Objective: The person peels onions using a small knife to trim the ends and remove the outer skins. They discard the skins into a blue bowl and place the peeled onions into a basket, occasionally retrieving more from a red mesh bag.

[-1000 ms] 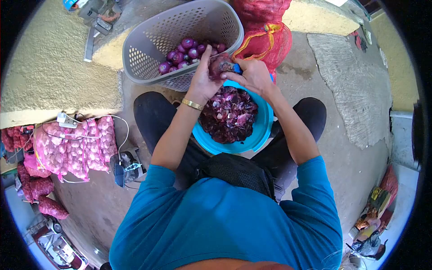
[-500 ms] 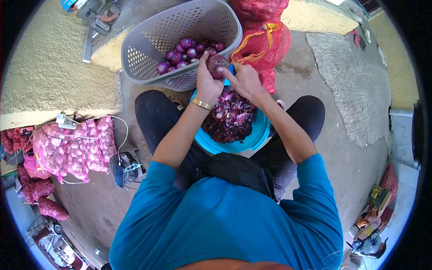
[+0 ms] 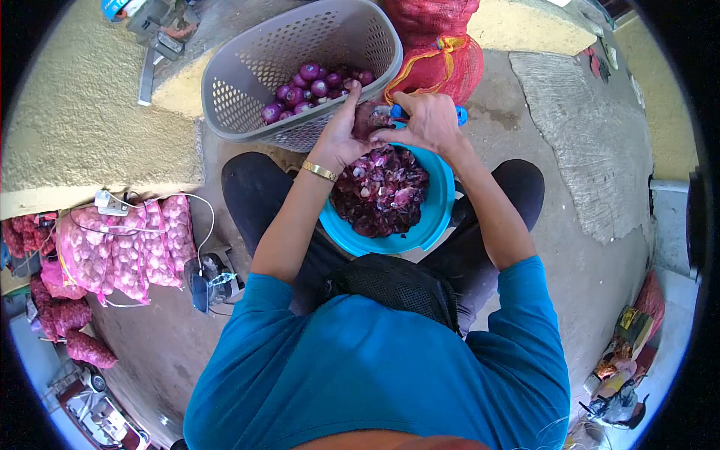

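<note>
A dark red onion [image 3: 368, 120] is in my left hand [image 3: 341, 139], above the far edge of a turquoise basin [image 3: 441, 217]. My right hand [image 3: 429, 126] is closed round a blue-handled knife [image 3: 460, 115], its thumb reaching to the near side of the onion. The blade is hidden. Purple and dark onion skins [image 3: 382, 191] lie heaped in the basin, below both hands. Just beyond, a grey perforated basket [image 3: 247, 75] holds several shiny purple onions [image 3: 310, 72].
A red mesh sack [image 3: 461, 71] with a yellow tie stands right of the basket. Pink net bags of bulbs [image 3: 124, 247] lie at the left, beside a white power strip [image 3: 111, 202] with cables. A rough cement patch [image 3: 585, 142] marks the floor at right.
My right hand has moved to the right and turned, showing more of the blue handle. My left hand has opened somewhat around the onion and shifted slightly down and left.
</note>
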Available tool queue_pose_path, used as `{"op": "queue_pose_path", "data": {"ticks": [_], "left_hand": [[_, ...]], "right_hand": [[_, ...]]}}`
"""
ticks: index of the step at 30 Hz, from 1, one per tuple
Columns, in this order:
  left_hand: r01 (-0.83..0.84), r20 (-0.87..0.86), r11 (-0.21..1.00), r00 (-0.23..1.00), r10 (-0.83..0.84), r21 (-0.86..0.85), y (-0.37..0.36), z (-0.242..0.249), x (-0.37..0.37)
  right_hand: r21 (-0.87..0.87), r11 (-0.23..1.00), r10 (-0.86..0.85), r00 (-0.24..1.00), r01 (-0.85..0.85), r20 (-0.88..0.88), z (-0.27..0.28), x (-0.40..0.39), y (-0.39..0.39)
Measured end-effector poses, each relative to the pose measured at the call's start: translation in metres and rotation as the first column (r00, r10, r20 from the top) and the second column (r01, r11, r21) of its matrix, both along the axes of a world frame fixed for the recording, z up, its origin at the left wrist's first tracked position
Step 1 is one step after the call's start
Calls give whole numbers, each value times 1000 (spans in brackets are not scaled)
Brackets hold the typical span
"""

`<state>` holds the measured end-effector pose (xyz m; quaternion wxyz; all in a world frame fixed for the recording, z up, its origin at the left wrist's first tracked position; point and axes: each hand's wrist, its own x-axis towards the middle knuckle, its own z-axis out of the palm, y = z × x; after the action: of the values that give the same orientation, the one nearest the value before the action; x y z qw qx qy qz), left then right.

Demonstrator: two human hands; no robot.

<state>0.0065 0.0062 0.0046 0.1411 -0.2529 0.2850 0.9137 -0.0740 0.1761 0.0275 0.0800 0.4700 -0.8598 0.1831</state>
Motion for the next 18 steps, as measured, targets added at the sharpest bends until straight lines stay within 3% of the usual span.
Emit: {"op": "queue_pose_path", "data": {"ticks": [6, 11, 14, 18], "left_hand": [[42, -196, 999, 980, -42, -3, 2, 16, 7], [29, -268, 986, 961, -74, -167, 4, 4, 2], [3, -182, 966, 982, -52, -257, 11, 15, 2], [60, -142, 974, 986, -92, -218, 6, 12, 2]], "right_hand": [[-179, 984, -8, 1000, 6, -11, 0, -3, 6], [-201, 979, -41, 999, 35, -27, -4, -1, 1], [-219, 975, -34, 999, 26, -34, -5, 0, -2], [-204, 979, -33, 998, 21, -55, -9, -1, -2]]}}
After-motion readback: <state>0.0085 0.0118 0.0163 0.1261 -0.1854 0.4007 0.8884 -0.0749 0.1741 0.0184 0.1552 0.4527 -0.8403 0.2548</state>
